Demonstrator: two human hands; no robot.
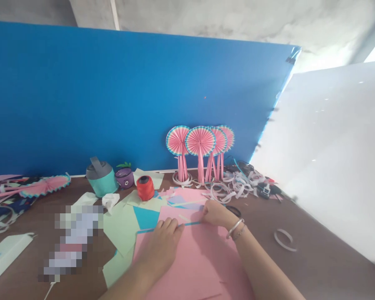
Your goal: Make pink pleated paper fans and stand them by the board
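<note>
A large pink paper sheet (203,254) with a blue strip along its far edge lies in front of me. My left hand (165,246) rests on its left part, fingers stretched out and pressing near the blue strip. At the right end of that edge, my right hand (217,212) has its fingers curled together; what they hold, if anything, is hidden. A silver bangle and a thin bracelet are on my right wrist. Beyond both hands, more pink paper (187,196) with blue and pale strips overlaps a teal sheet (145,217).
Several round pleated pink paper fans (200,141) stand against the blue partition (112,96). Red thread spool (145,188), purple cup (124,178) and teal container (102,179) stand left of them. Paper curls (234,185) lie at right, a tape ring (285,240) nearer me.
</note>
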